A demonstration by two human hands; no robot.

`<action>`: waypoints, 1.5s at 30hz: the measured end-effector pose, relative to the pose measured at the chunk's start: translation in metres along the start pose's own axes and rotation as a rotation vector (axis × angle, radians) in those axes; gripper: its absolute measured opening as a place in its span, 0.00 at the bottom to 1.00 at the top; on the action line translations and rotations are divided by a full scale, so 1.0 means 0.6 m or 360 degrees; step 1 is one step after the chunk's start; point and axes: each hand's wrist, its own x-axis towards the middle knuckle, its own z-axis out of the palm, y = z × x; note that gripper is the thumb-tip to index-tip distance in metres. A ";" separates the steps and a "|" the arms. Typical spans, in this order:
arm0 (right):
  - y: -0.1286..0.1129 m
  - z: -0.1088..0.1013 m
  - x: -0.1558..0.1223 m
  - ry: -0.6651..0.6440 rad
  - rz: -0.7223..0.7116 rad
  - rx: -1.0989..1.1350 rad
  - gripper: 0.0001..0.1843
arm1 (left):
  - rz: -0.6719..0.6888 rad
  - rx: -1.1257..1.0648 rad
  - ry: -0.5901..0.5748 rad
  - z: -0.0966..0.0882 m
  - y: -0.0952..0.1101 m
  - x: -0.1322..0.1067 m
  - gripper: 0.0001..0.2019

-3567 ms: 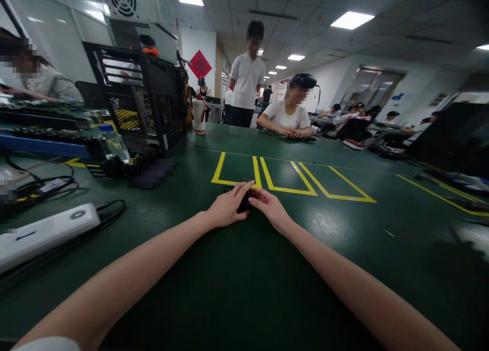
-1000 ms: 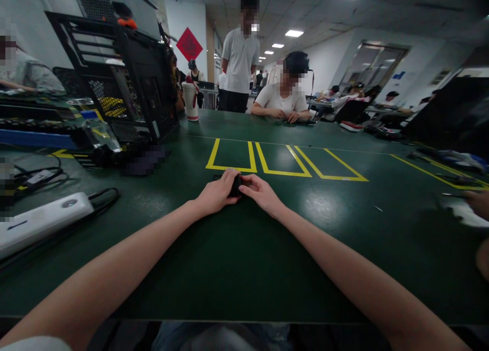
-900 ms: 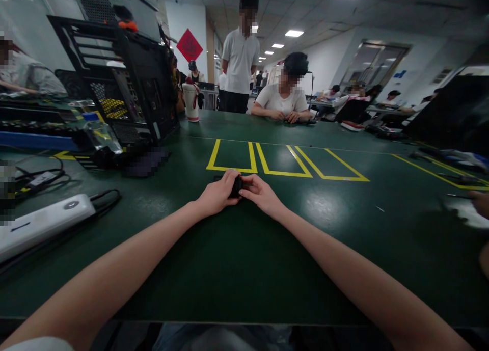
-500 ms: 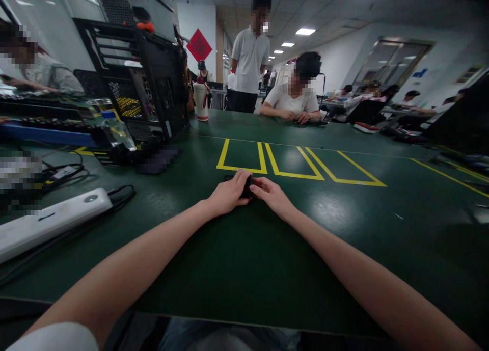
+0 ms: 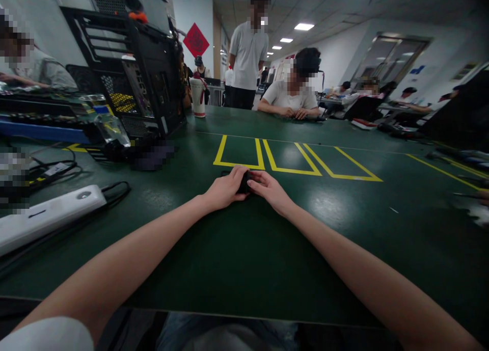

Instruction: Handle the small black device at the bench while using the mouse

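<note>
A small black object [image 5: 243,184] sits between my hands at the middle of the green table [image 5: 244,259]; its kind is hard to make out because fingers cover most of it. My left hand [image 5: 226,189] is wrapped over it from the left, fingers on top and thumb at the near side. From the right, my right hand [image 5: 269,190] pinches its end with thumb and fingers. Just beyond the hands, yellow tape outlines [image 5: 239,164] mark the tabletop.
At left lie a white power strip [image 5: 53,213] and cables, with a black computer case [image 5: 141,76] behind them. A paper cup [image 5: 198,97] stands at the back. Across the table a person [image 5: 292,88] sits, another [image 5: 248,55] standing behind. A white blurred thing [image 5: 479,211] is at the right edge.
The whole view has shifted slightly, moving the scene up and left. Both hands keep their hold on the black object. A blurred white thing has appeared at the right edge.
</note>
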 end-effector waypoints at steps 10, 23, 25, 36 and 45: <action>-0.011 0.006 -0.012 -0.0045 -0.0096 0.0049 0.12 | 0.0030 -0.0049 0.0019 0.002 -0.003 -0.001 0.29; -0.013 0.004 -0.020 -0.0164 -0.0201 -0.0022 0.16 | 0.0009 -0.0008 0.0034 0.001 0.001 -0.006 0.30; -0.013 0.008 -0.020 -0.0107 -0.0179 -0.0028 0.12 | 0.0011 -0.0003 0.0046 0.002 0.002 -0.006 0.29; -0.009 0.004 -0.010 -0.0188 -0.0121 -0.0058 0.14 | -0.0034 0.0006 0.0037 -0.001 0.002 -0.008 0.29; 0.002 0.006 -0.003 -0.0061 -0.0106 0.0067 0.11 | 0.0006 -0.0033 0.0086 -0.001 0.004 -0.009 0.28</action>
